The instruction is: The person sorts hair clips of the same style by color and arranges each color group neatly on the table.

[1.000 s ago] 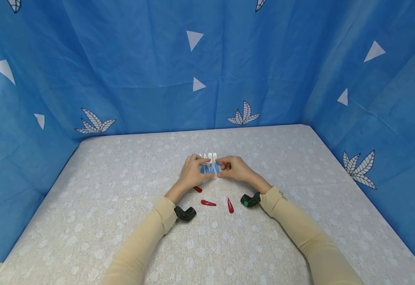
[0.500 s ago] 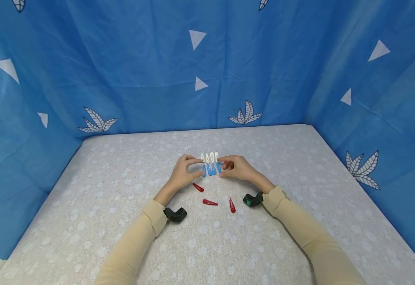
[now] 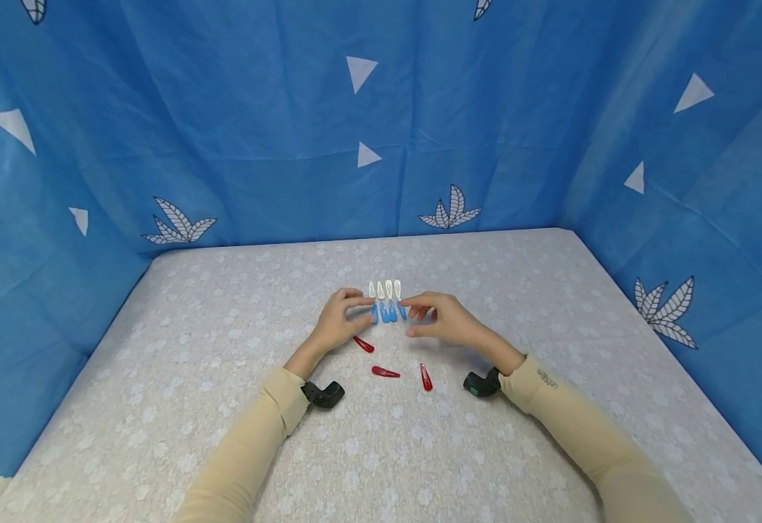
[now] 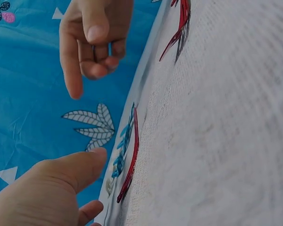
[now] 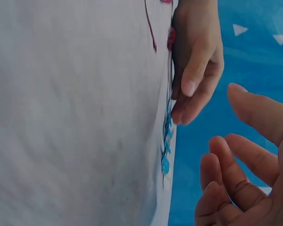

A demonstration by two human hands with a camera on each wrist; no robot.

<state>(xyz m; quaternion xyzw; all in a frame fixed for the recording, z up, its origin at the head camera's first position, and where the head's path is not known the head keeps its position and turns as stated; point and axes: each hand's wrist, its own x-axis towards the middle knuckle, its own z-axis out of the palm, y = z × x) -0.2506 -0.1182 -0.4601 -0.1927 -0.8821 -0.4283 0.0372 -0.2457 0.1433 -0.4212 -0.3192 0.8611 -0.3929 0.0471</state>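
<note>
In the head view, a row of several blue snap hair clips (image 3: 384, 313) lies just in front of a row of several white snap hair clips (image 3: 389, 289). My left hand (image 3: 341, 318) is at the left end of the blue row, thumb and forefinger apart, with nothing visible gripped. At the right end, my right hand (image 3: 449, 318) hovers with spread thumb and bent fingers, holding nothing. Its forefinger partly overlaps the rightmost blue clip. The right wrist view shows the right hand (image 5: 250, 174) raised off the cloth, its fingers loosely curved.
Three red snap hair clips lie nearer the body: one red clip (image 3: 364, 344) by the left wrist, another red clip (image 3: 386, 372) in the middle, a third red clip (image 3: 426, 377) to the right. A patterned cloth (image 3: 224, 349) covers the table, and blue curtains (image 3: 256, 145) enclose it.
Both hands were close together over the blue clips. My left hand moved left to the row's end, uncovering the clips. My right hand then drew back to the right, widening its finger gap.
</note>
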